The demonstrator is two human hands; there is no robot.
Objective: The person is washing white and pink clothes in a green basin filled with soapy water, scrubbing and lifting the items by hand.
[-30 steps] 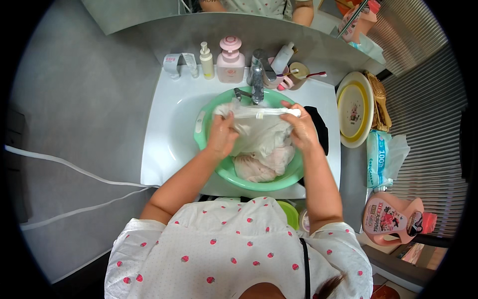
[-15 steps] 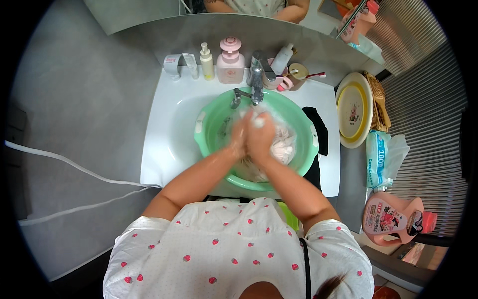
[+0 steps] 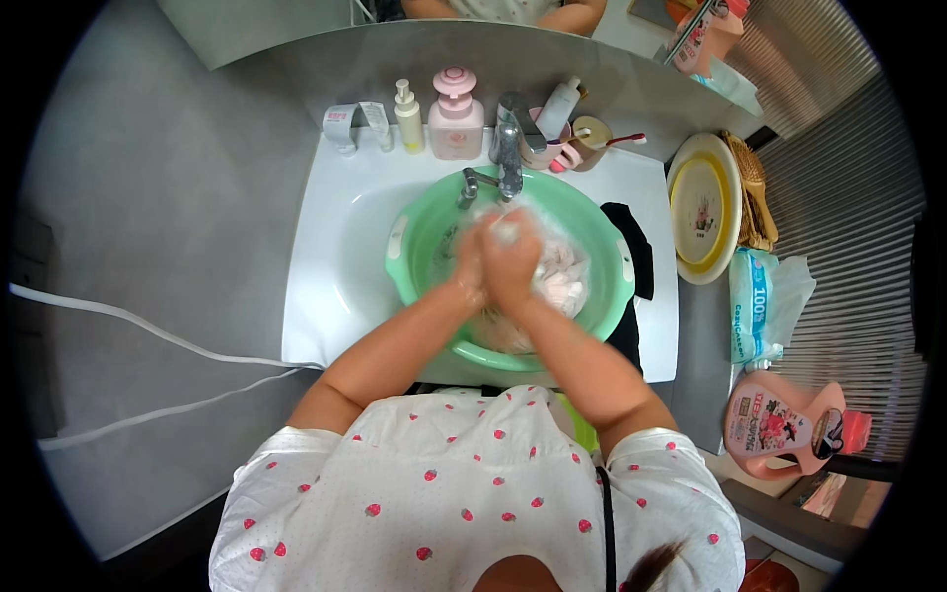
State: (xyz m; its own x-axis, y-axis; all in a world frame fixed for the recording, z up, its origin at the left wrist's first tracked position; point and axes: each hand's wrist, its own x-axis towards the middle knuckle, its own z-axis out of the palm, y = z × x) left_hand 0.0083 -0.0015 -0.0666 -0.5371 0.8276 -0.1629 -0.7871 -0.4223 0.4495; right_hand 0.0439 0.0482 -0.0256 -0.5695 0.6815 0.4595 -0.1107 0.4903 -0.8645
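My left hand (image 3: pixel 471 259) and my right hand (image 3: pixel 512 259) press together over a green plastic basin (image 3: pixel 406 259), just in front of the tap (image 3: pixel 509 158). Both are closed and smeared by motion. A small white bit shows between them; whether it is cloth, soap or foam I cannot make out. Pale, wet cloth (image 3: pixel 560 281) lies bunched in sudsy water beneath and to the right of my hands. The basin rests in a white washbasin (image 3: pixel 326 266), its far rim under the tap.
Behind the basin stand a tube (image 3: pixel 340 128), a slim pump bottle (image 3: pixel 407 118), a pink pump bottle (image 3: pixel 456 118) and toothbrush cups (image 3: pixel 590 146). Black cloth (image 3: pixel 628 247) hangs by the right rim. Farther right are yellow-rimmed basins (image 3: pixel 681 217), a wipes pack (image 3: pixel 755 306) and a pink jug (image 3: pixel 774 429).
My hands stay pressed together above the basin and shift slightly, with motion blur. The white bit between them sits a little farther left and higher. The whole view has shifted slightly.
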